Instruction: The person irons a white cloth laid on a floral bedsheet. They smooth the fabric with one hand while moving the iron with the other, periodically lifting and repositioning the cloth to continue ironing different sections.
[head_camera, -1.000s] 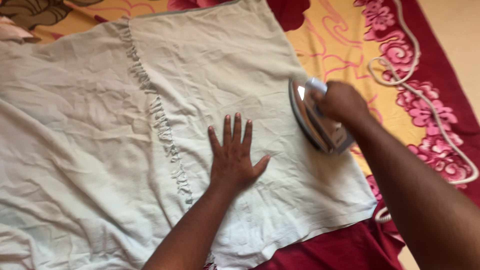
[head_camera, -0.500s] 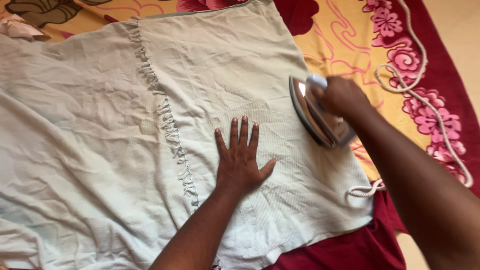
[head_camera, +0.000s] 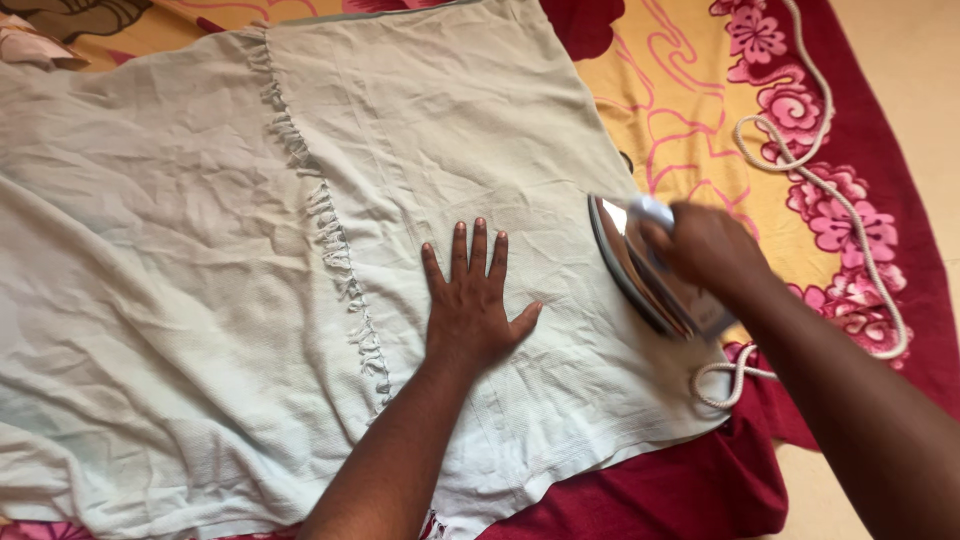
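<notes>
A large pale grey-green cloth (head_camera: 200, 250) with a fringed seam lies spread and wrinkled over a red and yellow flowered blanket (head_camera: 700, 90). My left hand (head_camera: 470, 300) presses flat on the cloth, fingers apart, holding nothing. My right hand (head_camera: 705, 245) grips the handle of a clothes iron (head_camera: 645, 275), which is tilted on its edge with the shiny soleplate facing left, at the cloth's right edge.
The iron's white braided cord (head_camera: 840, 190) loops over the blanket at the right and curls near the cloth's lower right corner (head_camera: 725, 375). Bare floor (head_camera: 920, 60) shows at the far right. A crumpled bit of fabric (head_camera: 30, 45) lies at the top left.
My right hand has carried the iron lower along the cloth's right edge. The left hand stays flat on the cloth in about the same spot. The cord has shifted.
</notes>
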